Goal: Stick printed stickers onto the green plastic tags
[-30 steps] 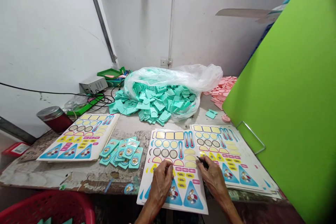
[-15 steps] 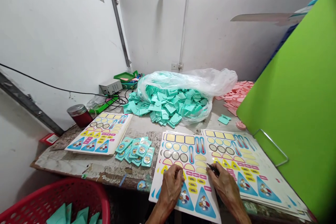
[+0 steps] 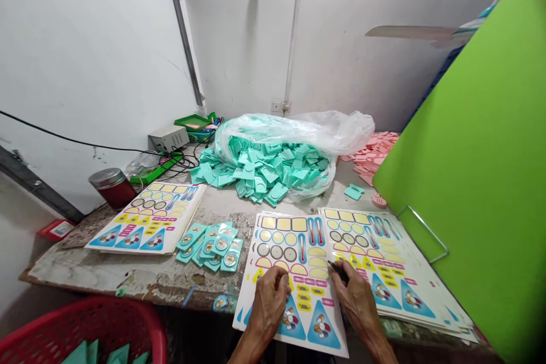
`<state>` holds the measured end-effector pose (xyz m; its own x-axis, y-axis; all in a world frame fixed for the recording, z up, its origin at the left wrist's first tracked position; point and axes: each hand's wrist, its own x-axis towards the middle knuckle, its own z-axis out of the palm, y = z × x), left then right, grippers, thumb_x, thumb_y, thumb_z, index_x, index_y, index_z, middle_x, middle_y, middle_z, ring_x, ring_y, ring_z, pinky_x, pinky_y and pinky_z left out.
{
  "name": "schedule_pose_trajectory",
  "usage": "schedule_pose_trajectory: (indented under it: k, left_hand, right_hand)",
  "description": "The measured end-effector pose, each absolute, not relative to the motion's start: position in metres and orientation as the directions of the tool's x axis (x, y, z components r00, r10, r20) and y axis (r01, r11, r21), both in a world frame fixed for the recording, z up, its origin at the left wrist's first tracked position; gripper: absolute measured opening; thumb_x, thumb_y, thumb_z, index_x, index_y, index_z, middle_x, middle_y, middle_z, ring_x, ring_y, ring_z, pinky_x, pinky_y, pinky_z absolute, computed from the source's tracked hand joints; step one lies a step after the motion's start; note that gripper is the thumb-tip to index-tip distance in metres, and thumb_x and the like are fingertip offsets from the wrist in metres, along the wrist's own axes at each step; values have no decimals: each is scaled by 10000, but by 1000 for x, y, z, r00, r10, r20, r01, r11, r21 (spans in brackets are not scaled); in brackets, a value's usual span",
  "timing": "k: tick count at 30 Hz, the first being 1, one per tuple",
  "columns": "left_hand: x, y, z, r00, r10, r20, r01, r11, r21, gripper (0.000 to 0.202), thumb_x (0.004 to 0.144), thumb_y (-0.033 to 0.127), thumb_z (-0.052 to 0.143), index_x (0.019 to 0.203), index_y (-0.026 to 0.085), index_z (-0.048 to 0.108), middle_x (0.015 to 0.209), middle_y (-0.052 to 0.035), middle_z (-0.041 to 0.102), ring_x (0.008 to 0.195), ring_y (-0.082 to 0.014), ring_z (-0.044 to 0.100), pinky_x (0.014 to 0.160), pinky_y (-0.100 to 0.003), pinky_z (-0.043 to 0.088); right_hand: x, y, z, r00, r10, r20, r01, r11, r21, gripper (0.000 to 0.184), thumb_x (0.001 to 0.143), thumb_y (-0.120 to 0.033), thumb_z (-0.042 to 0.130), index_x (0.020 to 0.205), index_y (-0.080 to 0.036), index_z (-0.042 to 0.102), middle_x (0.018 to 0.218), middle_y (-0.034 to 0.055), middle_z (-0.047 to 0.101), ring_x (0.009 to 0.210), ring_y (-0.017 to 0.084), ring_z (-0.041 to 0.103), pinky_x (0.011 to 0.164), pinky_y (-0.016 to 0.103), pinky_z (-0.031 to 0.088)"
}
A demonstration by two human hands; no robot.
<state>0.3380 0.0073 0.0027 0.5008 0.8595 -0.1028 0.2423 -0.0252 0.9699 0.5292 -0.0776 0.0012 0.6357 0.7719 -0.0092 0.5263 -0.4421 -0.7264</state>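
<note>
Both my hands rest on a white sheet of printed stickers, with yellow, pink and blue shapes and blue triangles. My left hand presses its curled fingers on the lower part of the sheet, and I cannot tell whether they pinch anything. My right hand holds a small black tool at the sheet's right edge, its tip partly hidden by my fingers. A stack of similar sheets lies to the right, another stack lies to the left, and teal tags with round stickers lie between.
A plastic bag of teal pieces spills onto the worn table, with pink pieces behind a green board. A red basket sits below the front edge. A red tin and a grey box stand back left.
The whole view swung a little between frames as my head moved. My hands stay on the same sheet, and the black tool stays in my right hand.
</note>
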Motion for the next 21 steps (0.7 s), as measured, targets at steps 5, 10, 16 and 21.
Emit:
schedule_pose_trajectory:
  k: [5,10,16,21]
  left_hand:
    - [337,7,1,503,859,-97,248,-36,968,260,901,363,413,840,180,588,733,-48,646,677,-188,657,602,-271,499]
    - [339,7,-2,493,864,-101,258,-34,966,264,910,362,405,862,181,591,729,-44,641,680,-184,653,604,-265,489]
    - [342,7,3,480,876,-44,282,-107,953,276,930,370,384,832,190,568,614,1,554,573,-155,574,564,-250,429]
    - [347,11,-8,433,897,-85,265,-36,964,318,944,414,360,809,202,554,546,26,498,495,-136,530,510,-227,410]
  right_hand:
    - [529,-79,2,638,770,-12,474,-405,-782,328,846,-536,457,873,-233,576,856,39,708,784,223,650,687,297,451]
    - [530,-79,5,621,784,-25,456,-386,-802,351,857,-551,445,868,-229,583,867,45,714,799,222,652,682,285,461]
    - [532,-79,5,635,764,-110,593,-574,-564,288,828,-500,429,884,-263,583,855,48,727,808,259,670,652,318,435]
    - [541,-46,32,587,809,35,707,-492,-507,237,827,-451,456,899,-271,593,927,42,719,871,253,655,690,318,407]
